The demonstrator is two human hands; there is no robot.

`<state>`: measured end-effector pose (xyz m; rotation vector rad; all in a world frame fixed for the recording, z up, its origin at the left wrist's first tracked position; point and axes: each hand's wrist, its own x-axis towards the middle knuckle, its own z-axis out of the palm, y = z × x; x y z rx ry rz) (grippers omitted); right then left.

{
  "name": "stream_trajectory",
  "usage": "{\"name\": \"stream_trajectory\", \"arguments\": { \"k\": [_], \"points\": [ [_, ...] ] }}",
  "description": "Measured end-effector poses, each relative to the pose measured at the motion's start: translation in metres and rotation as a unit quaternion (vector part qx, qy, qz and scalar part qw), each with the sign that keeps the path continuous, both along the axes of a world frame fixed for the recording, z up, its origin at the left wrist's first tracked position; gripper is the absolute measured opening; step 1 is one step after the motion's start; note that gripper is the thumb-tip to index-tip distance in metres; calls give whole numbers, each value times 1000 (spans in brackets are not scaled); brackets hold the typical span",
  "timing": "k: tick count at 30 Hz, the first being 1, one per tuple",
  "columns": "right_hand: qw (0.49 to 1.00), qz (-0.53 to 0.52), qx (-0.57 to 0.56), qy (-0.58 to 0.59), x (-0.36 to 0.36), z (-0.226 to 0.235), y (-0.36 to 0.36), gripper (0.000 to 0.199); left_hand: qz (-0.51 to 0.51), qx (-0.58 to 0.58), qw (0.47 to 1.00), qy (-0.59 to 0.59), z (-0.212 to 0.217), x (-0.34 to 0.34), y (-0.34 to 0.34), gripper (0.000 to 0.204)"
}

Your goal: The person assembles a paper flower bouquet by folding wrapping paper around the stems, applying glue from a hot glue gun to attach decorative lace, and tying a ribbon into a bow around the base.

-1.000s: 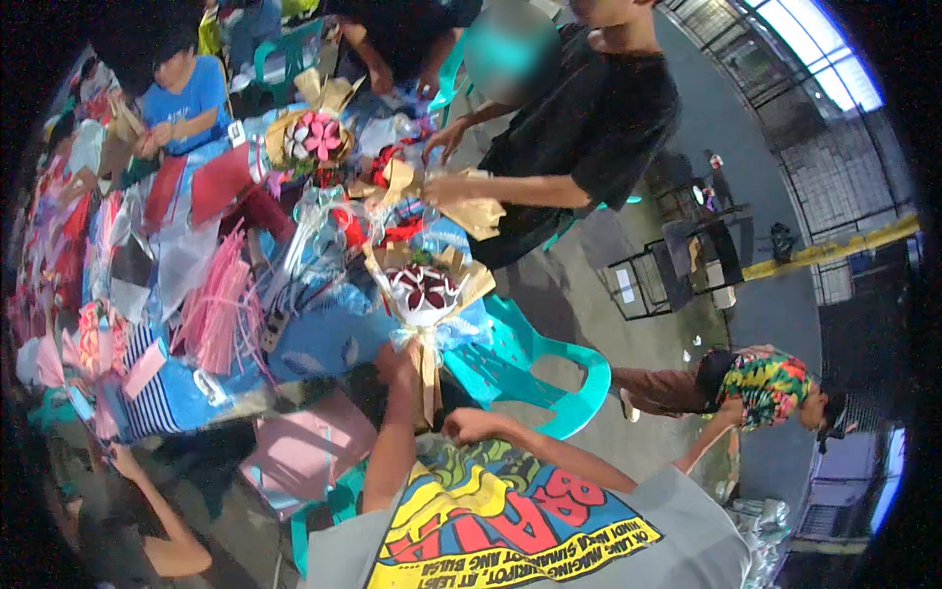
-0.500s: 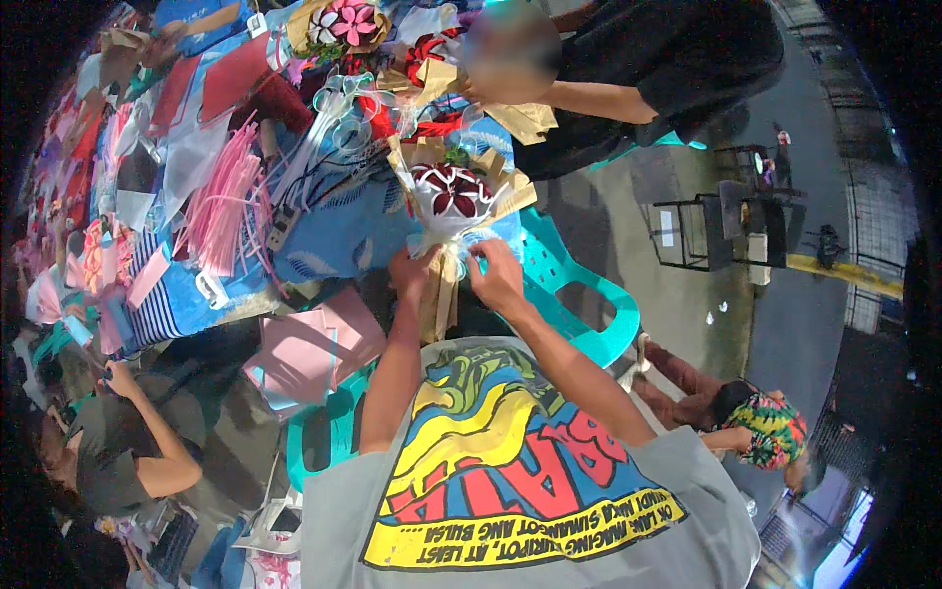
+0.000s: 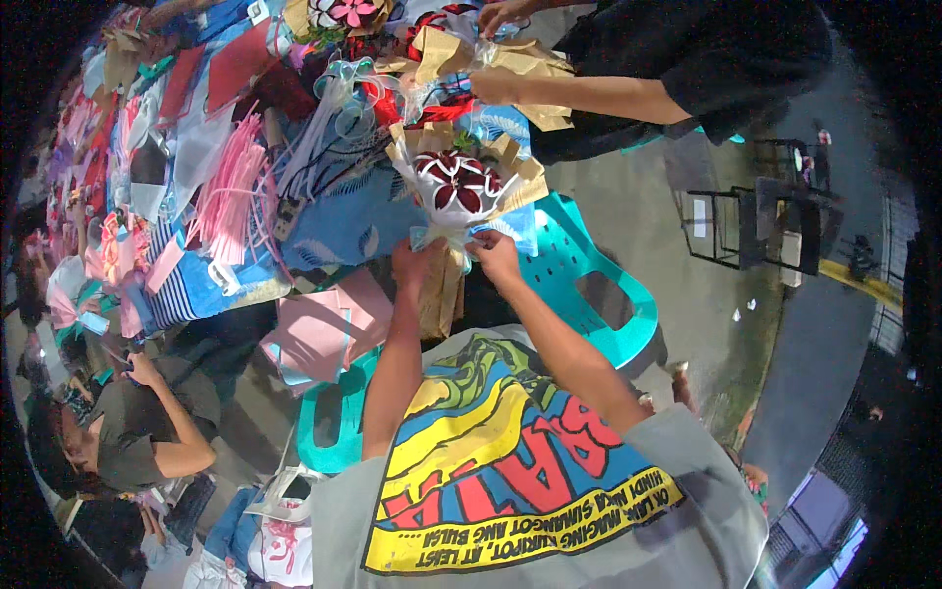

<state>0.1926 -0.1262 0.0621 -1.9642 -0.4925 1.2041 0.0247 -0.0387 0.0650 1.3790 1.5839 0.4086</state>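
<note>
Hands have closed in since a second ago: our left hand (image 3: 412,263) and right hand (image 3: 496,257) pinch the pale ribbon (image 3: 444,236) under the brown-paper bouquet of dark red flowers (image 3: 459,182), just above both; tying seems underway.

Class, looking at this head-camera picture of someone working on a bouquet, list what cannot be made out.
- Fingertips of left hand and right hand: buried in the pale ribbon, head view.
- Bouquet stem: hidden behind the brown paper wrap.
- Table surface: mostly covered by craft materials; far end curved into the dark rim.
</note>
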Motion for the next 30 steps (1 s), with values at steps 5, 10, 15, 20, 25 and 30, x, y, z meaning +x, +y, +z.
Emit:
{"name": "stream_trajectory", "arguments": {
  "k": [5,10,15,20,25,30],
  "points": [
    [998,29,38,-28,12,2,-6,38,7,-63,998,7,-1,7,3,46],
    [978,86,41,-188,10,34,-3,32,84,-86,978,-171,-41,-5,-7,48],
    [905,140,195,-352,21,61,-3,15,56,-92,992,-58,-33,8,-11,54],
    [936,204,210,-194,-19,94,32,14,86,-73,993,-27,-34,-19,-7,64],
    [960,205,157,-104,-51,109,54,18,90,-92,991,31,-20,11,-12,66],
    [959,255,111,-63,-80,103,45,20,79,-45,995,25,-50,7,-19,63]
  ]
}}
